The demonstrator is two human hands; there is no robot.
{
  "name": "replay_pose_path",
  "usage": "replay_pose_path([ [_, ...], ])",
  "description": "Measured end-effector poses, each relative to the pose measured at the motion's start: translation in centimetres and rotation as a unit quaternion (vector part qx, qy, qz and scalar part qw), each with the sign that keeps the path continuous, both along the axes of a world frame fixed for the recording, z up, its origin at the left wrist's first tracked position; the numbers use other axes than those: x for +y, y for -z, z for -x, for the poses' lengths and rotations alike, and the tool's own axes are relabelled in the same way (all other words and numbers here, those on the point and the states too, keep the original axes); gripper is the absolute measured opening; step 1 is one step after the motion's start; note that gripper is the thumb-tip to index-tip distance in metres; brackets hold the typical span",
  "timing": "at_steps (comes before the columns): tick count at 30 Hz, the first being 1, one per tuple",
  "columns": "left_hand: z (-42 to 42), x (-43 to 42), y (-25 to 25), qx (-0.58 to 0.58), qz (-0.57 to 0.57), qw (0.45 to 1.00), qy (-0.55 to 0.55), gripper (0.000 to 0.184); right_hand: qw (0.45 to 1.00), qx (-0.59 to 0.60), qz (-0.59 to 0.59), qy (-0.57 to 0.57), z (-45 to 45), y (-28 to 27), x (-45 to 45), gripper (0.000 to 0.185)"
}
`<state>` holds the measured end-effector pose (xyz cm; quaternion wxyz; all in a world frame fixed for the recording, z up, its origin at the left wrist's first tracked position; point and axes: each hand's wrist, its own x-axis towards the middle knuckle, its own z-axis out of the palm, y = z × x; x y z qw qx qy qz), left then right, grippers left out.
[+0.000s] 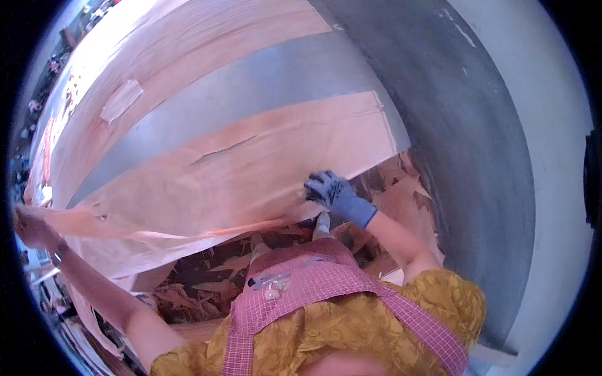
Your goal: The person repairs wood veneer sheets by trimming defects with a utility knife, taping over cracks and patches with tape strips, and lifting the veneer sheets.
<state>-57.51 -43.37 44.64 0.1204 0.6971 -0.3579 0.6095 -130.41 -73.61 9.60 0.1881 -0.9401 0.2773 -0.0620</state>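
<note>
A wide, thin sheet of pale wood veneer lies across the grey surface in front of me, its near edge lifted and creased on the left. At the far left, my left hand is closed on the sheet's outer end; its fingers are partly lost at the dark image edge. My right hand, in a grey-blue glove with dark fingers, is curled over the sheet's near edge. A long split runs through the middle of the veneer.
Beyond a grey strip of surface lies another veneer sheet with a pale loose piece on it. A dark grey panel rises at the right. Torn veneer scraps litter the floor by my feet.
</note>
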Motion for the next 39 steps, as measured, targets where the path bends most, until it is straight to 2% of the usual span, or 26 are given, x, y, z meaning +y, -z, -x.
replay_pose_path([
  [1, 4.1, -3.6, -2.8, -0.066, 0.011, 0.998, -0.014, 0.034, 1.0, 0.0, -0.021, -0.016, 0.5, 1.0, 0.2, 0.03],
  [3, 13.5, -14.3, 0.8, -0.061, -0.008, 0.998, 0.022, 0.031, 0.997, -0.002, -0.043, -0.067, 1.6, 2.2, 0.6, 0.028],
  [4, 18.3, -19.5, 4.5, -0.035, -0.034, 0.997, 0.054, 0.031, 0.994, -0.001, -0.053, -0.09, 2.1, 2.4, 1.0, 0.027],
  [6, 28.0, -27.2, 13.3, 0.059, -0.105, 0.982, 0.144, 0.034, 0.992, 0.01, -0.052, -0.113, 2.9, 2.9, 1.4, 0.03],
  [7, 33.1, -30.0, 17.2, 0.222, -0.094, 0.936, 0.258, 0.032, 0.993, 0.012, -0.05, -0.11, 3.2, 3.7, 1.7, 0.031],
  [8, 36.3, -30.9, 22.0, 0.222, -0.187, 0.929, 0.227, 0.034, 0.993, 0.015, -0.049, -0.105, 3.4, 4.2, 1.9, 0.032],
  [9, 39.0, -31.3, 26.7, 0.226, -0.205, 0.92, 0.247, 0.037, 0.995, 0.017, -0.043, -0.085, 3.8, 4.1, 1.7, 0.034],
  [10, 41.1, -31.2, 31.1, 0.33, -0.271, 0.879, 0.212, 0.047, 0.997, 0.019, -0.037, -0.065, 4.4, 3.6, 1.6, 0.035],
  [12, 45.2, -30.6, 37.5, 0.314, -0.213, 0.878, 0.292, 0.04, 0.999, 0.026, -0.038, -0.017, 5.6, 3.1, 1.5, 0.035],
  [14, 48.6, -29.7, 41.1, 0.375, -0.207, 0.851, 0.304, 0.039, 0.998, 0.029, -0.05, 0.031, 6.5, 2.9, 0.9, 0.034],
  [16, 50.6, -28.6, 42.7, 0.417, -0.212, 0.82, 0.331, 0.038, 0.994, 0.028, -0.038, 0.094, 7.1, 2.0, -0.4, 0.03],
  [18, 51.0, -27.5, 42.4, 0.441, -0.213, 0.802, 0.343, 0.037, 0.988, -0.01, -0.057, 0.144, 6.5, 1.4, -2.0, 0.029],
  [19, 51.0, -27.0, 41.9, 0.445, -0.214, 0.798, 0.344, 0.037, 0.976, -0.062, -0.045, 0.204, 5.4, 1.3, -2.9, 0.033],
  [22, 51.2, -26.1, 41.4, 0.455, -0.209, 0.786, 0.362, 0.038, 0.929, -0.177, -0.149, 0.29, 1.9, 1.6, -7.2, 0.041],
  [23, 51.0, -26.1, 41.4, 0.453, -0.204, 0.786, 0.367, 0.039, 0.893, -0.161, -0.266, 0.326, 0.1, 0.7, -8.6, 0.042],
  [25, 51.4, -26.2, 40.9, 0.453, -0.199, 0.791, 0.359, 0.04, 0.778, -0.114, -0.487, 0.38, -3.4, -2.2, -11.0, 0.044],
  [27, 52.0, -25.9, 41.3, 0.467, -0.218, 0.781, 0.353, 0.046, 0.77, -0.056, -0.551, 0.317, -4.9, -0.7, -13.1, 0.04],
  [28, 52.5, -25.8, 40.8, 0.463, -0.222, 0.797, 0.318, 0.049, 0.765, -0.025, -0.58, 0.28, -5.5, 0.5, -14.1, 0.038],
  [29, 53.6, -25.4, 39.6, 0.458, -0.224, 0.814, 0.28, 0.051, 0.779, -0.091, -0.569, 0.247, -6.4, 2.1, -14.6, 0.031],
  [31, 56.6, -24.3, 38.0, 0.45, -0.206, 0.842, 0.216, 0.058, 0.786, -0.11, -0.57, 0.211, -6.5, 2.4, -16.2, 0.027],
  [33, 59.8, -21.2, 37.2, 0.548, -0.145, 0.811, 0.144, 0.047, 0.793, -0.143, -0.57, 0.161, -6.5, 1.3, -17.2, 0.019],
  [34, 60.5, -21.0, 38.0, 0.678, -0.016, 0.724, 0.124, 0.045, 0.799, -0.142, -0.569, 0.132, -6.2, 0.2, -17.9, 0.018],
  [35, 61.1, -20.8, 39.9, 0.779, 0.118, 0.606, 0.109, 0.045, 0.805, -0.142, -0.565, 0.109, -5.6, -1.7, -18.8, 0.018],
  [36, 61.4, -20.9, 40.6, 0.844, 0.251, 0.464, 0.097, 0.045, 0.813, -0.145, -0.558, 0.086, -5.2, -3.5, -19.6, 0.018],
  [37, 61.0, -22.5, 38.5, 0.852, 0.414, 0.305, 0.099, 0.055, 0.81, -0.18, -0.556, 0.041, -4.9, -4.8, -20.2, 0.022],
  [39, 61.5, -25.9, 39.7, 0.781, 0.581, 0.164, 0.163, 0.061, 0.799, -0.197, -0.569, -0.004, -0.8, -3.7, -23.1, 0.022],
])
